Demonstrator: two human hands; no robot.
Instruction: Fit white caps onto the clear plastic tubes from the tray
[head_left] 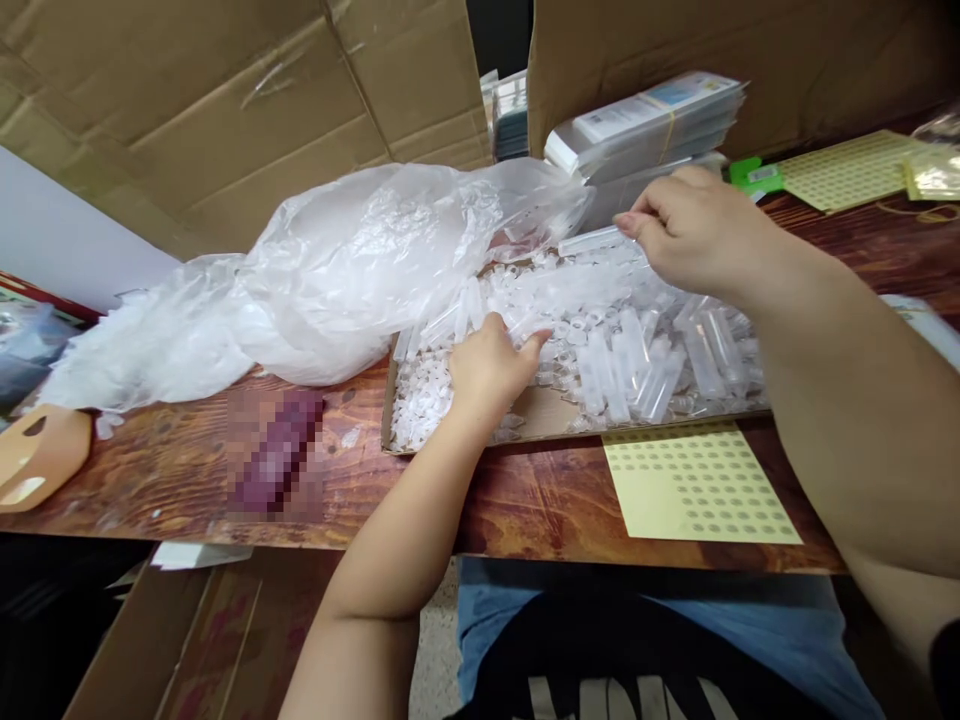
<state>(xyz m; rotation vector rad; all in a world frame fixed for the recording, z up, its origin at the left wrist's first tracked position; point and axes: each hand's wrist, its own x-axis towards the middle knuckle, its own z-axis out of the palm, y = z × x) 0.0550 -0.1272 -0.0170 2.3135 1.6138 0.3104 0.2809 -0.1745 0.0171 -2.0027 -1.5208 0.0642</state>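
A shallow cardboard tray (544,418) on the wooden table holds small white plastic pieces (424,400) and many clear plastic tubes (600,375). Low over the tray's left part is my left hand (491,365), thumb and forefinger apart, among translucent pieces; its other fingers are partly hidden. Above the back of the tray, my right hand (686,230) is closed in a pinch at the end of a clear plastic tube (589,242), which points to the left.
A large clear plastic bag (337,260) lies behind and left of the tray. Banded packs of flat sleeves (652,125) stand at the back. A yellow sticker sheet (697,485) lies at the front edge, a blurred purple object (281,450) to the left. Cardboard (247,110) walls the rear.
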